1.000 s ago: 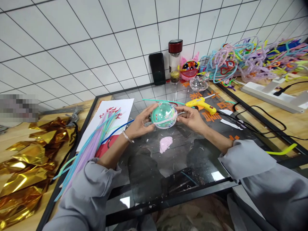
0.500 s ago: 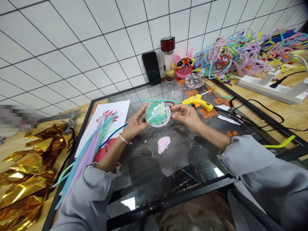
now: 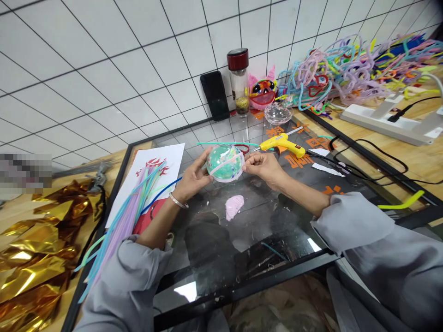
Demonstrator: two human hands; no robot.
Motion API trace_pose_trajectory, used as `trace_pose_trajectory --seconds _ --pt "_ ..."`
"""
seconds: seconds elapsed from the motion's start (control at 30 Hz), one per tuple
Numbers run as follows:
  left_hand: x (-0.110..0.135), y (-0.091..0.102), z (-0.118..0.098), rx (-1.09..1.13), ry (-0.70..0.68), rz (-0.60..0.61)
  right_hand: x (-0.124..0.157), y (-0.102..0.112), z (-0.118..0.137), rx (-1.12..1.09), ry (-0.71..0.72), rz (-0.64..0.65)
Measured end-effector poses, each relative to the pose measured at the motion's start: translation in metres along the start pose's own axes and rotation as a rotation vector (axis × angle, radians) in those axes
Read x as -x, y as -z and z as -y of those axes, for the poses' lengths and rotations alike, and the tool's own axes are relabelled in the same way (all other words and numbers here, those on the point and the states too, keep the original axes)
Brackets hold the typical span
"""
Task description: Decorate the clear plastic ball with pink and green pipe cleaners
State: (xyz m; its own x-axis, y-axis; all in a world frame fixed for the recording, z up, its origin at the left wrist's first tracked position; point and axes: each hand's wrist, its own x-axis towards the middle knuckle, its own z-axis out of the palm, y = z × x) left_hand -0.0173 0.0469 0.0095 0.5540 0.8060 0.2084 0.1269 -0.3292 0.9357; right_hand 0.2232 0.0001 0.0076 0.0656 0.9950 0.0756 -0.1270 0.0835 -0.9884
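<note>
My left hand (image 3: 194, 179) curls around the left side of a shiny green dome (image 3: 224, 162), which looks like a clear plastic half-ball with coloured specks. A pale pink strip crosses it and a pale band runs along its lower right rim. At that rim my right hand (image 3: 266, 170) has thumb and forefinger pinched together, touching the edge. Whether the pinch also holds a bit of the pale band cannot be made out. Below the dome, a flattened lump of pink modelling clay (image 3: 234, 207) lies on the glass tabletop (image 3: 256, 240).
Behind my right hand lies a yellow glue gun (image 3: 284, 144), its black cord running right. A glass bottle (image 3: 238, 85), phone (image 3: 214, 95) and clear bowl (image 3: 278, 114) are at the wall. Pipe cleaners (image 3: 122, 226) lie left by gold foil (image 3: 38, 258); a power strip (image 3: 391, 124) sits right.
My right thumb and forefinger have come in closer against the dome's rim. The left hand keeps its hold, and the whole view has shifted slightly.
</note>
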Motion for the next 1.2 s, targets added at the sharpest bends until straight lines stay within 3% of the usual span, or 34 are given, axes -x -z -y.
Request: trace_pose_trajectory --seconds 0.57,0.93,1.2 --pt "0.0 -0.003 -0.005 -0.018 0.002 0.013 0.004 -0.004 0.006 -0.123 -0.205 0.0" --pt "0.001 -0.007 -0.008 0.017 0.035 0.002 0.002 -0.001 -0.002 -0.162 -0.156 0.007" --pt "-0.002 -0.003 -0.001 0.017 -0.003 -0.014 0.005 0.002 0.009 -0.277 -0.185 0.078"
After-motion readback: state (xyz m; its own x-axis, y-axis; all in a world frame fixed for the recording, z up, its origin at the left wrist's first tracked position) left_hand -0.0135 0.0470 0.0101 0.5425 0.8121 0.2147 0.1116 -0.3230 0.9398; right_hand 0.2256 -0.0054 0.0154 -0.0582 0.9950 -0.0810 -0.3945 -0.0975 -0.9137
